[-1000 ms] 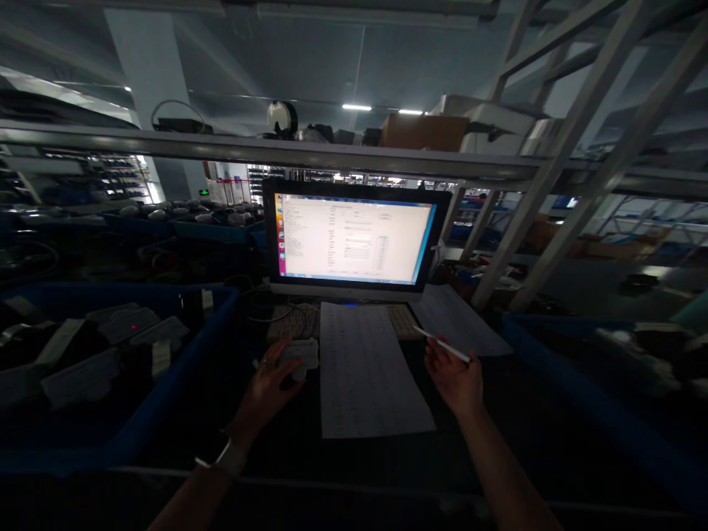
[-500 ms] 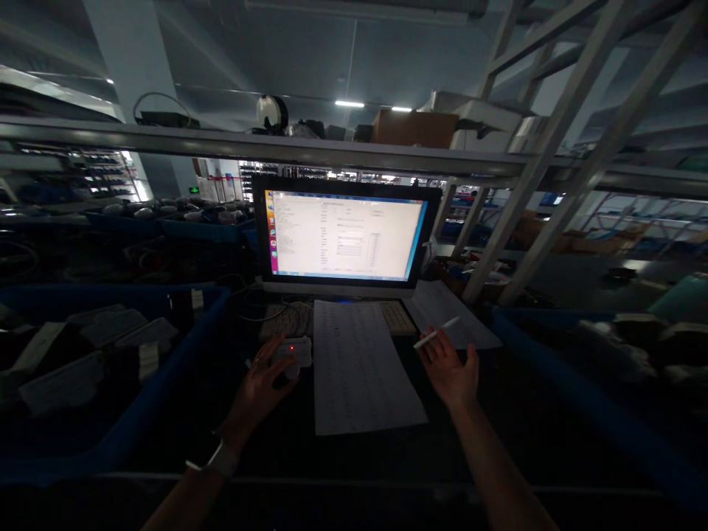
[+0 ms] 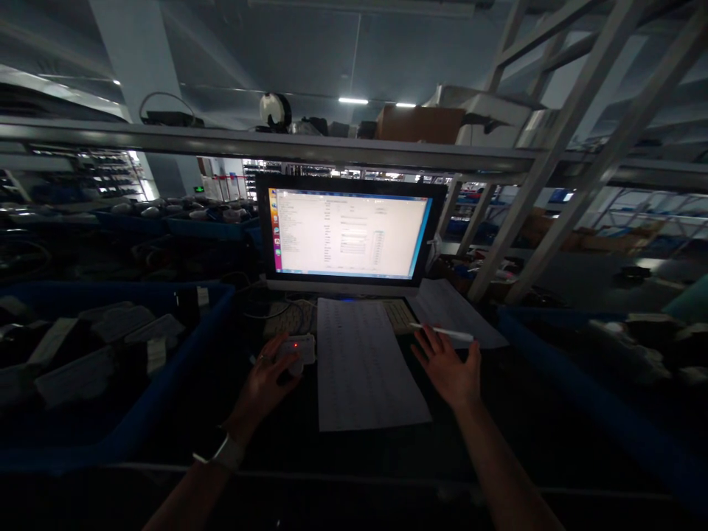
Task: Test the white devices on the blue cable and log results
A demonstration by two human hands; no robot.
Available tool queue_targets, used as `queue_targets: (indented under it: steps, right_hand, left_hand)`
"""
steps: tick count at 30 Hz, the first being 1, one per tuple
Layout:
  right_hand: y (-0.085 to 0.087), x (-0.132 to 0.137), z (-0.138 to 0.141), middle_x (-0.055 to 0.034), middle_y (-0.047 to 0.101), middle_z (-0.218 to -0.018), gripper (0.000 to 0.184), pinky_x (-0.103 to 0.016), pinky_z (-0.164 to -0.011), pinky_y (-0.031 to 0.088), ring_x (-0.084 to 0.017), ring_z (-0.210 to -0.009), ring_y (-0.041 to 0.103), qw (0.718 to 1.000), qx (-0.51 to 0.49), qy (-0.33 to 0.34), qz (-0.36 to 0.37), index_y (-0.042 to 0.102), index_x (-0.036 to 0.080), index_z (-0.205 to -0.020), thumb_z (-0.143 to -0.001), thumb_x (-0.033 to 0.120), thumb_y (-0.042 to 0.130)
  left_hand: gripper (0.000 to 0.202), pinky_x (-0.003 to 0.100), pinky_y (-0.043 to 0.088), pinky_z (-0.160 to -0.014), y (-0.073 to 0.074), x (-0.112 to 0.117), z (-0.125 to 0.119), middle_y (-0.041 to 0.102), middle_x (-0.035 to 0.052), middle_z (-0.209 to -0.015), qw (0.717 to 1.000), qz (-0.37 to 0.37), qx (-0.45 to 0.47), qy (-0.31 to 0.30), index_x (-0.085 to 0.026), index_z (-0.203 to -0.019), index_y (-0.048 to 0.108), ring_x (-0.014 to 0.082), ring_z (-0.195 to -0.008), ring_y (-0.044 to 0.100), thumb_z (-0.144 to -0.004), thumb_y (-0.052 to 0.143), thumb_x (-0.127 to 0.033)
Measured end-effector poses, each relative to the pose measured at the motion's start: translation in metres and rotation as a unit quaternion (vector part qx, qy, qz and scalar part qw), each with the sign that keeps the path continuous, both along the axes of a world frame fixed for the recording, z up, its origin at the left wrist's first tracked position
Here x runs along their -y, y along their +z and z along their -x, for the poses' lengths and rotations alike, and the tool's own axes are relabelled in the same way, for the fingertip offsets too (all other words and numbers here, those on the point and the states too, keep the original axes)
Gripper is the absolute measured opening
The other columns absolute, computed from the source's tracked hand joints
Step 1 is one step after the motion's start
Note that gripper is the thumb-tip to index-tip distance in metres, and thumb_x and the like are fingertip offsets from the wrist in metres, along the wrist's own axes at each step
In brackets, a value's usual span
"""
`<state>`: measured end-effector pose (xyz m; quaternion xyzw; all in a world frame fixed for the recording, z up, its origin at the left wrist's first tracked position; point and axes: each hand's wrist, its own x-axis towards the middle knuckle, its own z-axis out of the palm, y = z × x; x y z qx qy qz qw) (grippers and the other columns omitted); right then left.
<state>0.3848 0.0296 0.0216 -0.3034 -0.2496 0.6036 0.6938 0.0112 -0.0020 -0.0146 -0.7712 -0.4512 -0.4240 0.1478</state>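
My left hand [image 3: 264, 377] is closed round a small white device [image 3: 297, 347] with a red light lit on it, resting on the dark bench left of a printed sheet [image 3: 362, 369]. My right hand [image 3: 448, 366] is flat and open to the right of that sheet, fingers spread. A white pen [image 3: 442, 332] lies crosswise at its fingertips, over a second sheet [image 3: 462, 313]; whether the fingers still touch it is unclear. A lit monitor [image 3: 349, 234] stands behind, with a keyboard [image 3: 399, 316] partly under the printed sheet.
A blue bin [image 3: 182, 354] with several pale flat parts sits at the left. Another blue bin [image 3: 586, 391] is at the right. A metal shelf rail [image 3: 276, 144] carries a cardboard box [image 3: 420, 124], and slanted frame bars [image 3: 531, 184] rise at the right.
My right hand has turned palm down and flattened, and the pen has swung from between its fingers to lying crosswise at the fingertips. The device's red light has come on. The left hand stays put.
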Motion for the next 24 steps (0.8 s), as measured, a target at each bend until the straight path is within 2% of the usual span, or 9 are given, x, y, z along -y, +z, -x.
queue_targets:
  steps: [5, 10, 16, 19, 21, 24]
  right_hand:
    - [0.002, 0.002, 0.003, 0.0000, 0.046, -0.142, 0.069, -0.046, -0.092, 0.046, -0.025, -0.129, 0.041, 1.000, 0.021, 0.010, 0.006, 0.066, 0.033, -0.104, -0.065, 0.083, 0.040]
    - [0.001, 0.001, 0.004, -0.0018, 0.052, -0.136, 0.059, -0.050, -0.095, 0.043, -0.026, -0.127, 0.043, 1.000, 0.009, 0.020, -0.001, 0.068, 0.032, -0.092, -0.063, 0.080, 0.048]
    - [-0.002, 0.000, 0.001, 0.0009, 0.054, -0.134, 0.051, -0.047, -0.093, 0.045, -0.024, -0.126, 0.045, 1.000, -0.001, 0.001, -0.005, 0.068, 0.032, -0.096, -0.066, 0.071, 0.055]
    - [-0.006, -0.005, -0.003, -0.0007, 0.064, -0.120, 0.041, -0.039, -0.089, 0.048, -0.020, -0.115, 0.054, 1.000, -0.024, -0.007, 0.011, 0.068, 0.029, -0.093, -0.069, 0.060, 0.058]
    - [-0.009, -0.009, -0.005, 0.0009, 0.070, -0.101, 0.029, -0.032, -0.084, 0.049, -0.015, -0.098, 0.061, 0.999, -0.037, -0.020, 0.032, 0.068, 0.028, -0.089, -0.069, 0.049, 0.062]
    - [-0.007, -0.009, -0.006, 0.0043, 0.070, -0.079, 0.017, -0.028, -0.079, 0.049, -0.012, -0.080, 0.063, 0.998, -0.038, -0.040, 0.031, 0.067, 0.029, -0.081, -0.068, 0.040, 0.064]
  left_hand:
    - [0.027, 0.047, 0.053, -0.091, 0.001, 0.001, -0.002, 0.051, 0.0101, -0.135, 1.000, 0.018, 0.009, 0.006, -0.024, -0.101, 0.062, 0.0286, -0.124, 0.049, -0.075, 0.068, -0.022]
    - [0.027, 0.047, 0.053, -0.092, 0.000, 0.002, -0.004, 0.051, 0.0105, -0.134, 1.000, 0.010, 0.018, -0.001, -0.023, -0.101, 0.062, 0.0287, -0.124, 0.049, -0.074, 0.068, -0.021]
    - [0.028, 0.046, 0.053, -0.092, 0.000, 0.000, -0.005, 0.049, 0.0094, -0.135, 1.000, 0.008, 0.021, -0.001, -0.024, -0.103, 0.061, 0.0280, -0.125, 0.048, -0.076, 0.067, -0.022]
    - [0.027, 0.046, 0.054, -0.090, -0.002, -0.002, -0.001, 0.050, 0.0085, -0.135, 1.000, 0.009, 0.013, 0.001, -0.026, -0.103, 0.061, 0.0277, -0.123, 0.050, -0.077, 0.066, -0.024]
    - [0.024, 0.045, 0.055, -0.089, -0.002, -0.001, 0.004, 0.051, 0.0088, -0.134, 1.000, -0.006, 0.010, -0.004, -0.025, -0.102, 0.061, 0.0276, -0.122, 0.051, -0.078, 0.064, -0.027]
    - [0.018, 0.042, 0.057, -0.084, -0.001, -0.004, 0.006, 0.055, 0.0064, -0.129, 0.999, -0.037, 0.032, -0.023, -0.027, -0.098, 0.063, 0.0263, -0.115, 0.056, -0.081, 0.060, -0.034]
